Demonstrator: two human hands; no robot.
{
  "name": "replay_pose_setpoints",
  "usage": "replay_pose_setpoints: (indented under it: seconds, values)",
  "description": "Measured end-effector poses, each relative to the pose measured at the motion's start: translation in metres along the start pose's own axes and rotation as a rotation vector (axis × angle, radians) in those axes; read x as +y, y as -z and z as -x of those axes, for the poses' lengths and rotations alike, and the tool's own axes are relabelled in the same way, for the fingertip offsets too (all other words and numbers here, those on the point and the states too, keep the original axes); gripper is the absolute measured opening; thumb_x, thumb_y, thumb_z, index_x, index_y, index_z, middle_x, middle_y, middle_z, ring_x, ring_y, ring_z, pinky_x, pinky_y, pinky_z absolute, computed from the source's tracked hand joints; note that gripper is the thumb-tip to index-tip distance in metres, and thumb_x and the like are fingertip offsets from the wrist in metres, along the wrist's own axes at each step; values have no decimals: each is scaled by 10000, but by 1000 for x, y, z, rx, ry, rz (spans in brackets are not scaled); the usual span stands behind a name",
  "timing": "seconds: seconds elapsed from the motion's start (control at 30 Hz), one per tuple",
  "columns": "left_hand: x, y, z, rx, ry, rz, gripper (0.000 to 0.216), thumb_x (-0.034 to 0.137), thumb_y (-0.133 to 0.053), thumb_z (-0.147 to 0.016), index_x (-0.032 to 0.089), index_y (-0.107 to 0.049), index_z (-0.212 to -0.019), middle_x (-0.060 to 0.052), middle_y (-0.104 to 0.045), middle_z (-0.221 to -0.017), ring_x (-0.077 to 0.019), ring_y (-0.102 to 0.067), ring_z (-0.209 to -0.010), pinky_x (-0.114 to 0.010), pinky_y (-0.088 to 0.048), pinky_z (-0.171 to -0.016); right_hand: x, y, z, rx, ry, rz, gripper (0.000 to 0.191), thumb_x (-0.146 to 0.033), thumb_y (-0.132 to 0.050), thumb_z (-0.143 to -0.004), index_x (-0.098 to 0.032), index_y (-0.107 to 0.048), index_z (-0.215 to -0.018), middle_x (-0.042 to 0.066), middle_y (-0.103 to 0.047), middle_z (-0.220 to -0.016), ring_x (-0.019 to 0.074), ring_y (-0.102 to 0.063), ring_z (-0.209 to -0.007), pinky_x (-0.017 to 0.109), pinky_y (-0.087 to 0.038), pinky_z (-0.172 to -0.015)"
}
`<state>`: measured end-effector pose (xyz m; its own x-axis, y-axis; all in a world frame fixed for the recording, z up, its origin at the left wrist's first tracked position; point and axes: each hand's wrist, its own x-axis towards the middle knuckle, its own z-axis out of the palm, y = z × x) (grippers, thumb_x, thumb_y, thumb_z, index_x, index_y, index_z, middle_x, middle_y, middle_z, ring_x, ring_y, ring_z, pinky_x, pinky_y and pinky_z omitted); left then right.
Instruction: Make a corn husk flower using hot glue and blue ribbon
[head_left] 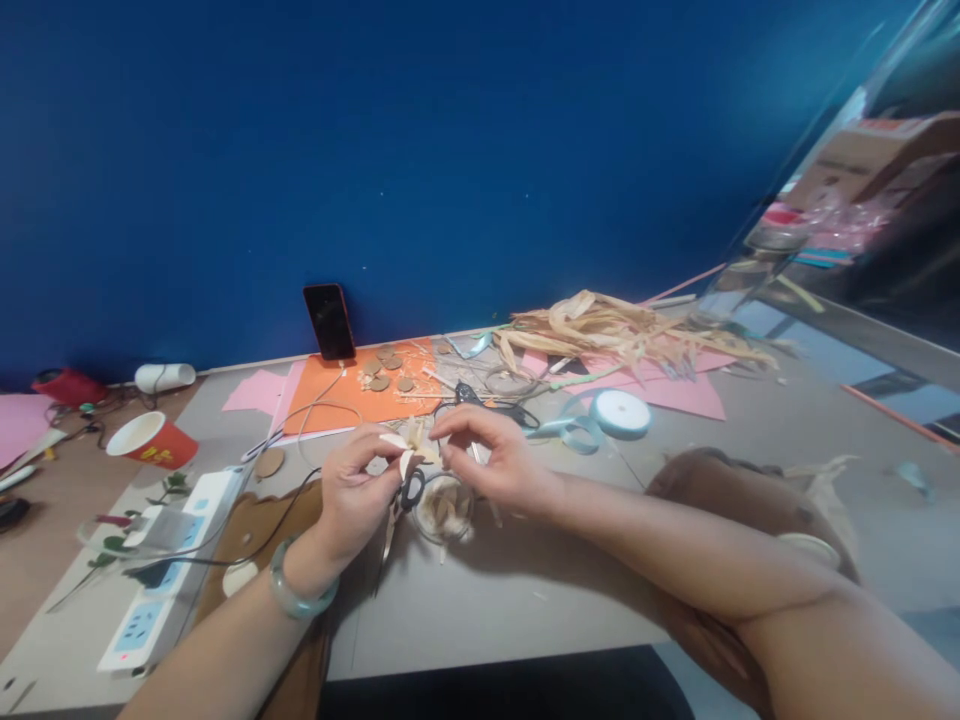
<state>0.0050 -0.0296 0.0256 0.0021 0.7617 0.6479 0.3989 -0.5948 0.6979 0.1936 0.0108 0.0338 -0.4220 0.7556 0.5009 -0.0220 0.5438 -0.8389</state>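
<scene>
My left hand and my right hand meet over the middle of the grey table. Both pinch a small pale piece of dried husk between their fingertips. Black-handled scissors lie right under my left fingers. A small clear bowl of husk bits stands just below the hands. A pale green bangle sits on my left wrist.
A pile of dried husks lies at the back right on pink paper. A light blue ribbon roll, orange paper with cardboard discs, a propped phone, a red paper cup and a white power strip surround the hands.
</scene>
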Motion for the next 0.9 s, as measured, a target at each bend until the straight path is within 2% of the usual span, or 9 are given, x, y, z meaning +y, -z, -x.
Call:
replay_pose_setpoints:
  seconds: [0.1, 0.23, 0.4, 0.53, 0.7, 0.9]
  values:
    - [-2, 1, -1, -16, -42, -44, 78, 121, -702, -752, 178, -658, -723, -13, -627, -733, -125, -591, -690, -237, -465, -635, -8, 6, -3, 55, -20, -15, 113, -222, -594, -824, -158, -650, -899, 57, -653, -866, 98, -548, -628, 257, -481, -615]
    - [-4, -1, 3, -70, -97, -51, 74, 116, -693, -758, 184, -678, -783, -25, -655, -773, -140, -613, -719, -261, -481, -670, -19, 7, -3, 39, -73, -45, 139, -273, -693, -771, -155, -658, -835, 33, -631, -794, 89, -521, -601, 240, -454, -572]
    - [-2, -5, 5, -102, -131, -50, 82, 111, -665, -780, 192, -666, -791, -25, -646, -768, -141, -609, -706, -262, -488, -655, -22, 2, -2, 40, -82, -100, 136, -274, -663, -800, -157, -647, -732, 24, -637, -702, 90, -496, -577, 232, -418, -535]
    - [-3, -6, 5, -86, -82, -49, 51, 135, -667, -785, 186, -666, -781, -30, -656, -768, -145, -610, -709, -265, -483, -655, -21, 1, -2, 61, -110, -113, 195, -312, -643, -812, -161, -612, -693, 21, -626, -677, 96, -498, -582, 231, -418, -530]
    - [-6, -5, 4, -25, -28, -39, 59, 162, -696, -762, 180, -658, -720, -26, -652, -750, -141, -603, -703, -254, -469, -645, -16, 1, -4, 44, -231, -131, 210, -325, -642, -802, -154, -579, -696, -4, -573, -640, 90, -486, -579, 227, -413, -539]
    - [-5, -4, 0, -4, 28, -40, 96, 185, -694, -765, 184, -653, -678, 4, -606, -645, -119, -548, -611, -236, -434, -576, -13, -1, -6, 43, -335, -234, 193, -284, -638, -786, -160, -544, -672, -49, -498, -560, 60, -421, -484, 202, -346, -468]
